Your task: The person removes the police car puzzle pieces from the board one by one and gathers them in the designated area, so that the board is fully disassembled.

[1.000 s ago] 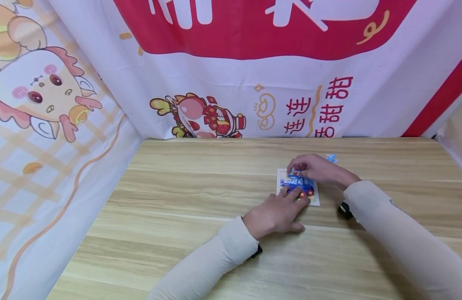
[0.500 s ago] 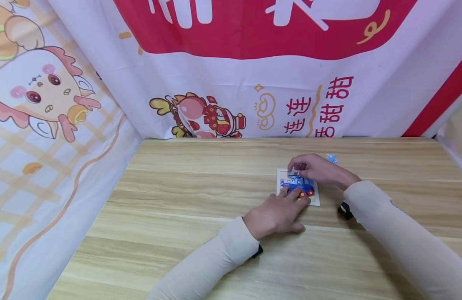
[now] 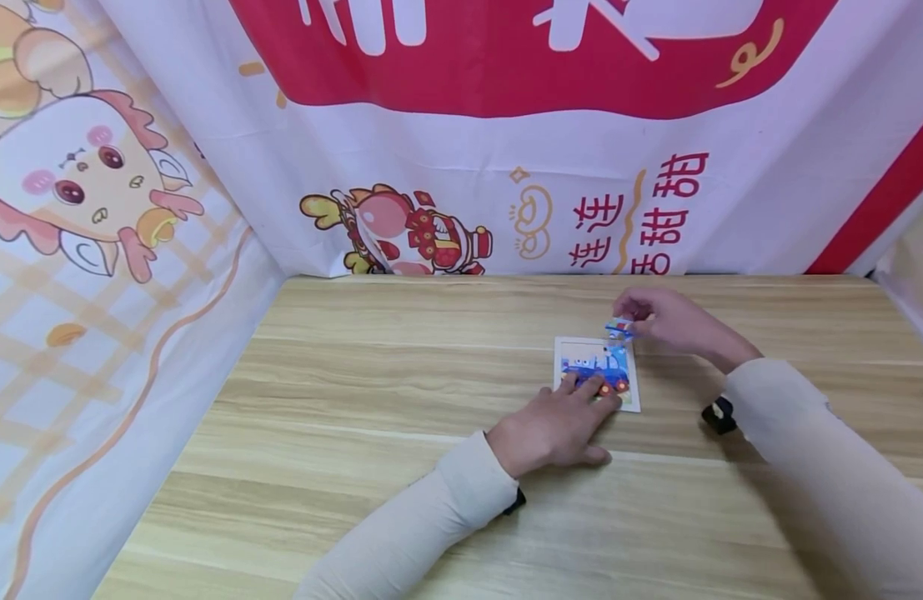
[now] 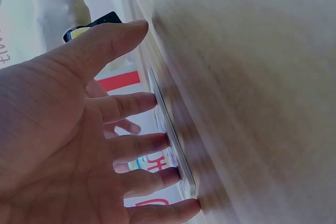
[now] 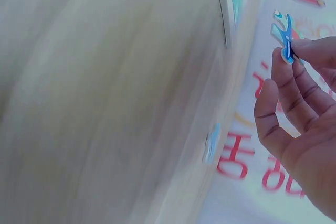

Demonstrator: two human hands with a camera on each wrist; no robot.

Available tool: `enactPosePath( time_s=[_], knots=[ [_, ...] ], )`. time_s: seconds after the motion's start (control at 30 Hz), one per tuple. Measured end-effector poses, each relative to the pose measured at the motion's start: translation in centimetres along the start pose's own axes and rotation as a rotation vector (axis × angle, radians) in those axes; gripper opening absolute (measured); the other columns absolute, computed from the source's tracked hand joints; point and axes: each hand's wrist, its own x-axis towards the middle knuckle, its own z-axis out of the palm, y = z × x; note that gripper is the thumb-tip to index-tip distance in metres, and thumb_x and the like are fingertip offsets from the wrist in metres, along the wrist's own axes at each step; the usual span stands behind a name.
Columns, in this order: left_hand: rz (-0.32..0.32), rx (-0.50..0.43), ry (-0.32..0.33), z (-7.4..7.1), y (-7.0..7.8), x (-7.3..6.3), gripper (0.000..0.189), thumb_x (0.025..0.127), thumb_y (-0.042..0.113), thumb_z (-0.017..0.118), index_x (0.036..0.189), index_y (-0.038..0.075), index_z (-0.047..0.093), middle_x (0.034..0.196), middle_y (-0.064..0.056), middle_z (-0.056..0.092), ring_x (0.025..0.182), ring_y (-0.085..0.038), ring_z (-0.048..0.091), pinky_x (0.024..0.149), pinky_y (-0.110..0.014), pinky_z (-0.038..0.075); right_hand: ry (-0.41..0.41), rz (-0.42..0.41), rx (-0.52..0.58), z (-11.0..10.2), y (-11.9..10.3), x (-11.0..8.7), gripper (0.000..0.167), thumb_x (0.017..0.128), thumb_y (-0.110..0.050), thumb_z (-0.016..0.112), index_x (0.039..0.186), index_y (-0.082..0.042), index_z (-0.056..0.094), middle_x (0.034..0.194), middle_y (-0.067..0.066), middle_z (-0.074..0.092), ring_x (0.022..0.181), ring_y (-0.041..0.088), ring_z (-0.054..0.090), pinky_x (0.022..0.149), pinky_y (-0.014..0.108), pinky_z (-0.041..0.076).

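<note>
A small jigsaw board (image 3: 558, 360) with a white border and a blue cartoon car picture lies on the table. My left hand (image 3: 551, 429) rests on its near part, fingers spread; in the left wrist view the straight fingertips (image 4: 164, 141) touch the board's edge and face. Over the board's far right corner, my right hand (image 3: 674, 323) pinches a blue puzzle piece (image 3: 619, 328) with a red patch. The right wrist view shows that piece between thumb and fingers, raised off the table. An uncovered pale patch shows in the upper part of the picture.
Another loose light-blue piece (image 5: 212, 143) lies on the table near its far edge, hidden behind the right hand in the head view. The wooden table (image 3: 341, 367) ends at a printed cloth (image 3: 446, 150) hanging behind it. Both wrists wear black devices.
My right hand has lifted the puzzle piece off the board's upper part and moved it right and away, uncovering a pale patch. My left hand has stayed in place.
</note>
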Motion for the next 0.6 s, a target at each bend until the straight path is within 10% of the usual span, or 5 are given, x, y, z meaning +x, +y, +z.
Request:
enactPosePath(
  time_s=[0.6],
  knots=[
    [-0.001, -0.029, -0.009, -0.1, 0.1, -0.2, 0.073, 0.100, 0.054, 0.066, 0.163, 0.035, 0.036, 0.176, 0.004, 0.020, 0.163, -0.029, 0.021, 0.125, -0.053, 0.035, 0.073, 0.230, -0.035, -5.6, 7.7, -3.3, 0.033, 0.103, -0.008, 0.057, 0.134, 0.001, 0.065, 0.126, 0.025, 0.062, 0.111, 0.037, 0.052, 0.082, 0.033, 0.049]
  ],
)
